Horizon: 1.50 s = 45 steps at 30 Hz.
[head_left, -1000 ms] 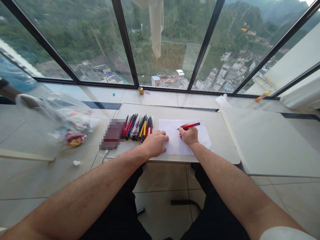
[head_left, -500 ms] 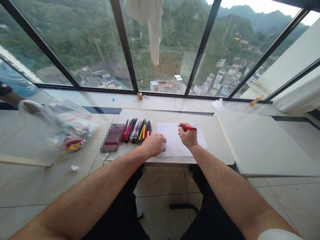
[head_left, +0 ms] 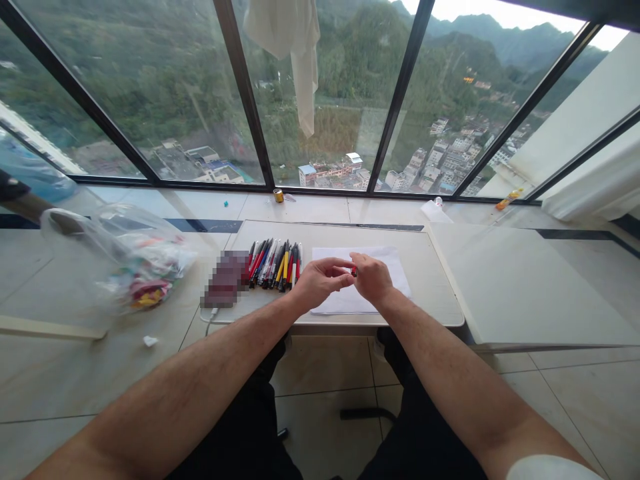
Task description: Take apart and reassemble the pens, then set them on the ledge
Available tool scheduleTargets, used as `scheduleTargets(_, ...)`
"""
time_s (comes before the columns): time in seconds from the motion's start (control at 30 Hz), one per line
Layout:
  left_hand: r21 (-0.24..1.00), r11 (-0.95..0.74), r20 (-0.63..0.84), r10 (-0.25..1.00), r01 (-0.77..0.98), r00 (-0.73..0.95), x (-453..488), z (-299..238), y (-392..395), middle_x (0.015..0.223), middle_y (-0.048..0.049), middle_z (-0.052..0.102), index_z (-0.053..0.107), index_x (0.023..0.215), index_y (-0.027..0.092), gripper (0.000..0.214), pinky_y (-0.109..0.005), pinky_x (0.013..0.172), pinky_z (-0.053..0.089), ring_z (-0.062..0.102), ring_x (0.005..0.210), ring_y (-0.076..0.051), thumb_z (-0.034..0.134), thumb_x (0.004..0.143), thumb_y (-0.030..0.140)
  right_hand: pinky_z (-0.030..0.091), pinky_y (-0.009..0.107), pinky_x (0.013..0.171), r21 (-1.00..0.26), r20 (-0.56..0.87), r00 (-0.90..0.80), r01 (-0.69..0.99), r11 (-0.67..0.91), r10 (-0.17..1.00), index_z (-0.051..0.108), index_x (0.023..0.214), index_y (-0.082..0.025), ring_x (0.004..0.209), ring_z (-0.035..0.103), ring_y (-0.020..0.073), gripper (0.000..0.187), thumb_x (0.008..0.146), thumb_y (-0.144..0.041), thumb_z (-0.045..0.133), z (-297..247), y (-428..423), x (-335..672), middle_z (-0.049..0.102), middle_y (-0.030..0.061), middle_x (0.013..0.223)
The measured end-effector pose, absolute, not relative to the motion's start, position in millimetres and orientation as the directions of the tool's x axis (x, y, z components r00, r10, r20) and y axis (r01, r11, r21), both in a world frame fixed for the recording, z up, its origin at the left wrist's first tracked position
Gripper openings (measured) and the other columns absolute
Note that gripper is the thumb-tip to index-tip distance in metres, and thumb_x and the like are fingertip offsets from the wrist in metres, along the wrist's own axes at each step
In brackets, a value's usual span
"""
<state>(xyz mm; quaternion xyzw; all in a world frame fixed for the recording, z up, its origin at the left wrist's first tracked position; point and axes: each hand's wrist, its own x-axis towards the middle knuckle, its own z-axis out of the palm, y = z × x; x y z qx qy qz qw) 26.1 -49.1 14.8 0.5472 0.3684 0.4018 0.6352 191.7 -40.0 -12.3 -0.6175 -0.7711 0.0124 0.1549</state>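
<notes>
Where the hands [head_left: 373,277] meet, a red pen [head_left: 354,271] shows.

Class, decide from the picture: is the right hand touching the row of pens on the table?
Apart. The head view shows the row of pens well left of the right hand, with table and paper visible between them.

Soft, muted daylight enters through the windows [head_left: 175,87] beyond the table [head_left: 435,280], with the sky [head_left: 530,15] past its right end washed out to white. The paper [head_left: 343,301] on the table is evenly lit; the floor [head_left: 325,370] before it is dimmer. Left of the table, the plastic bag [head_left: 145,273] looks smeared. Pixel blocks cover an object [head_left: 227,277] on the table's left end. Wide-angle distortion splays the window frames [head_left: 245,93] outward beyond it.
</notes>
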Motion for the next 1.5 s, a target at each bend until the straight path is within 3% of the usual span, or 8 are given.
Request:
scheduleTargets(0.1, 0.992, 0.063, -0.016, 0.923, -0.108, 0.385, 27.9, 15.4, -49.9, 0.071, -0.0038, 0.07, 0.074, 0.089, 0.013, 0.033, -0.024, 0.057, 0.046, 0.057, 0.063, -0.011, 0.082, 0.064, 0.032, 0.045, 0.032, 0.073, -0.257, 0.241, -0.198, 0.931, 0.259, 0.95, 0.066, 0.103, -0.014, 0.085, 0.066, 0.0242, 0.028, 0.083, -0.012, 0.048, -12.1, -40.3, 187.9, 0.072, 0.0111, 0.093)
scheduleTargets(0.2, 0.995, 0.059, -0.025, 0.928, -0.079, 0.372, 26.0, 15.6, -49.2, 0.07, -0.0038, 0.07, 0.074, 0.086, 0.012, 0.029, -0.024, 0.057, 0.046, 0.056, 0.062, -0.011, 0.082, 0.064, 0.03, 0.048, 0.034, 0.077, -0.479, 0.309, -0.101, 0.842, 0.247, 0.946, 0.068, 0.104, -0.015, 0.085, 0.067, 0.0228, 0.03, 0.082, -0.012, 0.048, -14.7, -36.1, 188.2, 0.073, 0.0097, 0.092)
scheduleTargets(0.27, 0.995, 0.077, -0.048, 0.928, -0.064, 0.37, 23.5, 15.6, -48.2, 0.072, -0.0044, 0.071, 0.074, 0.088, 0.013, 0.031, -0.025, 0.058, 0.047, 0.058, 0.063, -0.011, 0.082, 0.064, 0.029, 0.051, 0.032, 0.074, -0.716, 0.292, 0.024, 0.668, 0.202, 0.956, 0.067, 0.108, -0.017, 0.084, 0.068, 0.0204, 0.033, 0.079, -0.013, 0.05, -14.9, -31.6, 190.5, 0.073, 0.007, 0.092)
scheduleTargets(0.37, 0.993, 0.107, -0.081, 0.928, -0.05, 0.364, 20.3, 15.1, -45.8, 0.073, -0.0052, 0.071, 0.072, 0.091, 0.012, 0.033, -0.026, 0.058, 0.048, 0.06, 0.064, -0.013, 0.082, 0.063, 0.027, 0.049, 0.027, 0.054, -0.967, 0.102, 0.179, 0.249, 0.055, 0.979, 0.064, 0.106, -0.018, 0.072, 0.069, 0.0184, 0.031, 0.076, -0.018, 0.055, -9.1, -26.0, 194.9, 0.073, 0.004, 0.084)
scheduleTargets(0.47, 0.993, 0.119, -0.107, 0.935, -0.016, 0.34, 18.5, 13.4, -42.4, 0.071, -0.0048, 0.07, 0.07, 0.088, 0.012, 0.031, -0.026, 0.057, 0.049, 0.061, 0.063, -0.014, 0.081, 0.062, 0.026, 0.041, 0.022, 0.041, -0.997, -0.048, 0.284, -0.072, -0.029, 0.958, 0.057, 0.098, -0.019, 0.064, 0.067, 0.0175, 0.029, 0.072, -0.026, 0.066, 0.9, -23.8, 198.0, 0.071, 0.0039, 0.079)
scheduleTargets(0.63, 0.975, 0.192, -0.219, 0.921, 0.114, 0.321, 15.7, 6.8, -38.6, 0.065, -0.0042, 0.068, 0.071, 0.079, 0.012, 0.023, -0.024, 0.053, 0.047, 0.06, 0.06, -0.013, 0.079, 0.063, 0.026, 0.037, 0.019, 0.041, -0.939, -0.173, 0.275, -0.336, -0.074, 0.946, 0.055, 0.096, -0.019, 0.062, 0.064, 0.0139, 0.041, 0.063, -0.026, 0.079, 9.5, -26.4, 199.3, 0.072, 0.0046, 0.081)
scheduleTargets(0.93, 0.948, 0.273, -0.316, 0.864, 0.164, 0.392, 14.6, -2.4, -41.0, 0.062, -0.0042, 0.067, 0.069, 0.086, 0.013, 0.032, -0.026, 0.053, 0.049, 0.06, 0.055, -0.013, 0.08, 0.064, 0.032, 0.045, 0.024, 0.049, -0.977, -0.051, 0.065, -0.209, -0.036, 0.997, 0.069, 0.084, -0.016, 0.066, 0.062, 0.0141, 0.027, 0.065, -0.033, 0.078, 14.3, -37.1, 199.8, 0.072, 0.0057, 0.082)
scheduleTargets(1.5, 0.948, 0.252, -0.314, 0.847, 0.195, 0.43, 19.4, -12.1, -43.3, 0.061, -0.0039, 0.065, 0.065, 0.077, 0.014, 0.03, -0.025, 0.05, 0.047, 0.058, 0.053, -0.012, 0.077, 0.068, 0.04, 0.051, 0.027, 0.051, -0.983, -0.036, 0.02, -0.182, -0.032, 0.999, 0.069, 0.082, -0.015, 0.062, 0.061, 0.0139, 0.025, 0.065, -0.032, 0.079, 13.4, -40.7, 192.9, 0.071, 0.0052, 0.076)
